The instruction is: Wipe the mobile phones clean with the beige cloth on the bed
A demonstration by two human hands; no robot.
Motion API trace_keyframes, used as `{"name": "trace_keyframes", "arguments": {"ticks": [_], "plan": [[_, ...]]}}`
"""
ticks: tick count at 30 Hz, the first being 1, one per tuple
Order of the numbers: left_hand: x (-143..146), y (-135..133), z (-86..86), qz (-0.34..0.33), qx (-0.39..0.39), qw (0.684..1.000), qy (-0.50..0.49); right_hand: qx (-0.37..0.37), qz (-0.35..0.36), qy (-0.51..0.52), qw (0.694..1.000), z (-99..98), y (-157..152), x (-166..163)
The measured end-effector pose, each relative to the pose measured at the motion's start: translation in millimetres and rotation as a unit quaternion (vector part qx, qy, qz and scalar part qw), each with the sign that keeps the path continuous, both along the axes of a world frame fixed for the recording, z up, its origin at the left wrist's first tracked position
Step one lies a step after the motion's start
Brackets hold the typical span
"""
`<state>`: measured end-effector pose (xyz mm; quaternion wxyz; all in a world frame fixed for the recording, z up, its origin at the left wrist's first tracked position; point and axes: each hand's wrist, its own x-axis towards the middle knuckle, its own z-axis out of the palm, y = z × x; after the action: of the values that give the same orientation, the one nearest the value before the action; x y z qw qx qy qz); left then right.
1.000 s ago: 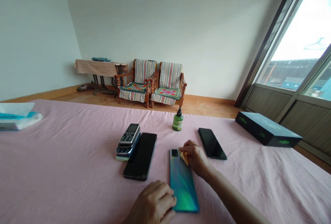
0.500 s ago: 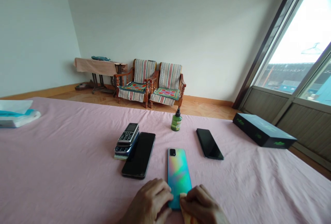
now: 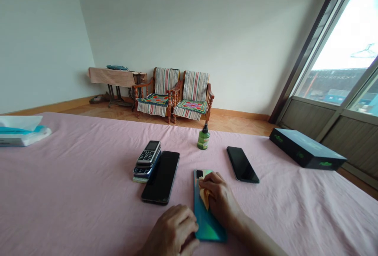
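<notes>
A smartphone [image 3: 203, 218] with a shiny blue-green back lies face down on the pink bedsheet, its camera bump at the far end. My left hand [image 3: 174, 230] is curled, its fingertips pressed on the phone's lower left edge. Over the upper part of the phone, my right hand [image 3: 220, 197] is closed on a pale orange cloth [image 3: 204, 199] and presses it to the phone's back. Left of it lies a black smartphone [image 3: 162, 177], beside a stack of old phones topped by a silver keypad phone [image 3: 149, 152]. To the right rests another black smartphone [image 3: 242, 164].
A green pump bottle [image 3: 203, 138] stands beyond the phones. The black box [image 3: 307, 149] sits at the far right, and a tissue pack [image 3: 25, 134] at the left. Two wooden chairs [image 3: 191, 106] and a cloth-covered table [image 3: 113, 76] are by the wall.
My right hand has moved with the cloth from the near end of the phone up toward its camera end. My left hand stays at the phone's edge. The view has shifted slightly.
</notes>
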<state>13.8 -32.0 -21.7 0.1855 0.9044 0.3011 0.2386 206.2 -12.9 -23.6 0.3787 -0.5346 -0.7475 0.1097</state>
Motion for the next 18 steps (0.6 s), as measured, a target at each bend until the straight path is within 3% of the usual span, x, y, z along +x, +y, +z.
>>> {"name": "trace_keyframes", "arguments": {"ticks": [4,11,18], "plan": [[1,-1,0.8,0.013,-0.004,1.0,0.014,-0.03,0.032,0.008,0.999,-2.7,-24,-7],[1,1,1.2,0.002,0.003,1.0,0.002,-0.011,0.007,-0.004,1.0,2.5,3,-4],[0,-1,5.4,0.006,-0.004,1.0,0.011,-0.04,0.033,0.026,0.998,-1.3,-11,-6]]}}
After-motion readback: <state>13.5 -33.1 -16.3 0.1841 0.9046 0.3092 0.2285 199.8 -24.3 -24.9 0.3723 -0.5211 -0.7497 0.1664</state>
